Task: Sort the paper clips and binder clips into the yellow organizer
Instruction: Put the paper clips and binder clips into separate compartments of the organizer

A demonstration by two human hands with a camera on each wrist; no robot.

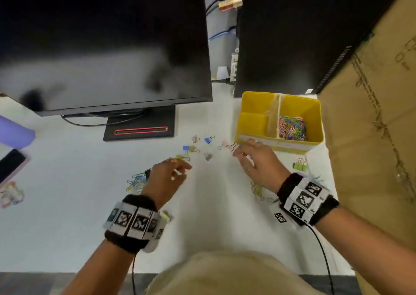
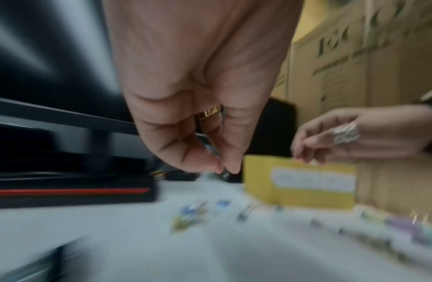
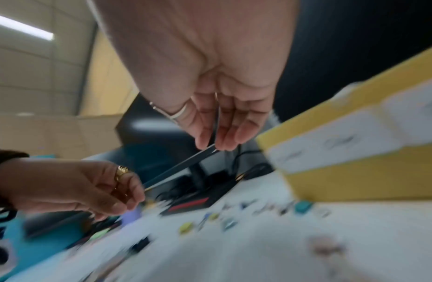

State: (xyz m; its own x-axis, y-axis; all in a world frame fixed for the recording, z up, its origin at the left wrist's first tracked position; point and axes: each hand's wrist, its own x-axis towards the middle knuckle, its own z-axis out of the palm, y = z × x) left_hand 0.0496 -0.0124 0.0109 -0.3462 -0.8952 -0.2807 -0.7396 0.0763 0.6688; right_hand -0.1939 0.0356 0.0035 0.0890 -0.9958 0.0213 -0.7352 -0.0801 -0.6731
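Observation:
The yellow organizer (image 1: 315,123) (image 2: 299,198) (image 3: 355,181) stands at the right of the white desk, with a heap of coloured paper clips (image 1: 292,129) in its right compartment. Small binder clips (image 1: 189,148) (image 3: 186,227) lie scattered in front of the monitor stand. My left hand (image 1: 180,170) (image 2: 226,169) hovers over them, thumb and forefinger pinched on what looks like a small metal clip, though the view is blurred. My right hand (image 1: 239,151) (image 3: 217,147) hangs before the organizer's front wall, its fingers straight and empty, just above a pink binder clip (image 1: 227,146).
A monitor (image 1: 101,46) and its stand (image 1: 139,130) fill the back left, with a black computer tower (image 1: 292,35) behind the organizer. A cardboard box (image 1: 371,137) walls the right side. Loose paper clips (image 1: 136,182), a green binder clip (image 1: 300,166) and a phone (image 1: 11,164) lie on the desk.

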